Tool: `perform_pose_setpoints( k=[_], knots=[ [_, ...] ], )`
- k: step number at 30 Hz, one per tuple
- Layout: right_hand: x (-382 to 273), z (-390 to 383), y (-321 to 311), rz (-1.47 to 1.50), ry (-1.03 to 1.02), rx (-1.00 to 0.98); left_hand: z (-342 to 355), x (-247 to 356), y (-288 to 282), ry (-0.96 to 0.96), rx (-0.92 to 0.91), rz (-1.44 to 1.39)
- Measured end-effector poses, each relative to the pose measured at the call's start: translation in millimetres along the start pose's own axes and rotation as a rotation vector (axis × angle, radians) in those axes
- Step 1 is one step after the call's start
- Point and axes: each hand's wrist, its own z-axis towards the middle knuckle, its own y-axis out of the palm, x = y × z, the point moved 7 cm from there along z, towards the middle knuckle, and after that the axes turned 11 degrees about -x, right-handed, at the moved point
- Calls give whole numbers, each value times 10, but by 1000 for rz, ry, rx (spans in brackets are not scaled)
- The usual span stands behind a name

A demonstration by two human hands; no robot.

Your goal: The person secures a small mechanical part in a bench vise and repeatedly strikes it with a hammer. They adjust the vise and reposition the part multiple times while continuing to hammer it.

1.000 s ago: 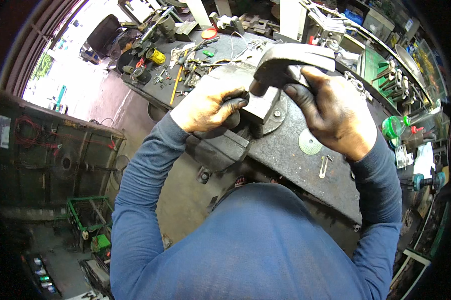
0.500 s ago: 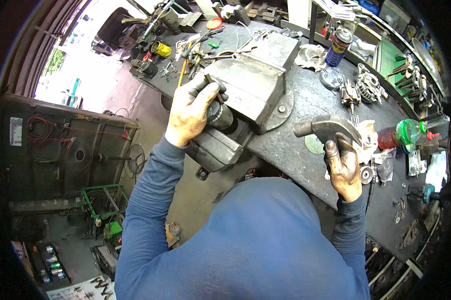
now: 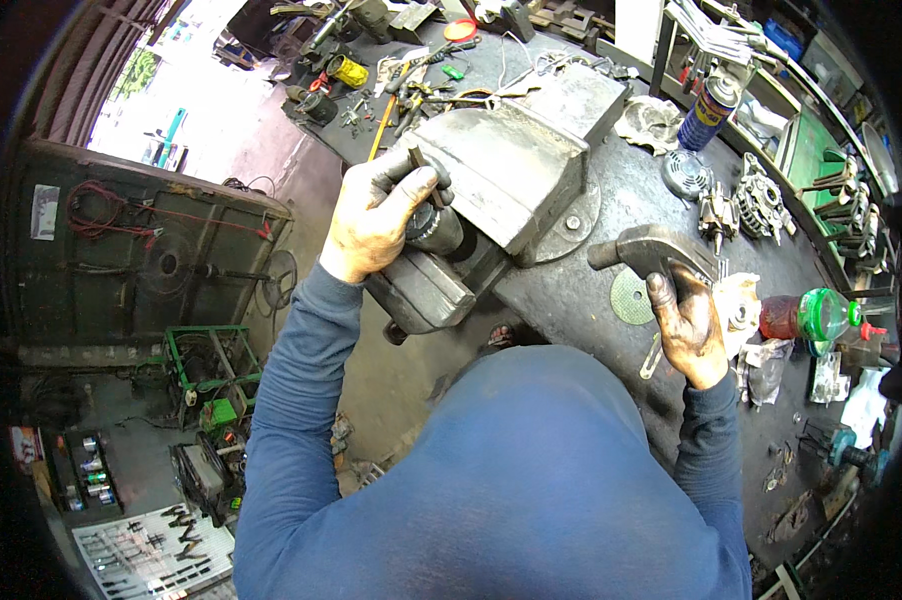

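My left hand (image 3: 369, 222) is closed around a short dark metal punch (image 3: 417, 160), its tip hidden by my fingers. The punch stands over a dark cylindrical metal part (image 3: 437, 232) between the jaws of a big grey bench vise (image 3: 496, 160). To the right of the vise, my right hand (image 3: 693, 328) grips a hammer (image 3: 646, 248) above the bench. The hammer's dark head points left, well apart from the punch. Most of its handle is hidden in my hand.
On the dark workbench (image 3: 596, 285) are a round green disc (image 3: 630, 296), alternator parts (image 3: 761, 200), a blue spray can (image 3: 709, 112) and a bottle of red liquid (image 3: 806, 317). Loose tools and a yellow can (image 3: 347, 71) lie beyond the vise. White tool panel (image 3: 146, 550) at lower left.
The whole view has shifted a little, with the bench things now further right. Both hands keep their holds; the hammer has barely moved, and the punch stays over the part in the vise.
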Motion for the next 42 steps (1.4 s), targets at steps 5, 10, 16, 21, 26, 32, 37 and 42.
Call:
perform_pose_setpoints(
  k=[5,10,16,21,26,32,37,42],
  knots=[
    [-211,33,-37,22,-162,128,31,72,18,44,-37,77],
    [-332,113,9,57,-76,40,11,16,-25,106,-61,153],
    [-609,159,-96,-55,-167,90,25,145,18,233,-18,264],
    [-1144,279,-223,-216,-364,91,22,130,17,312,-5,419],
    [-2062,280,-612,-192,-631,113,-1,250,44,503,-30,534],
    [-2390,314,-589,-508,-841,388,-40,323,72,579,-56,582],
    [-2243,336,-354,-623,-603,37,-20,345,76,512,-116,559],
    [-1777,216,-460,-188,-404,-33,23,152,17,232,-26,261]
  ],
)
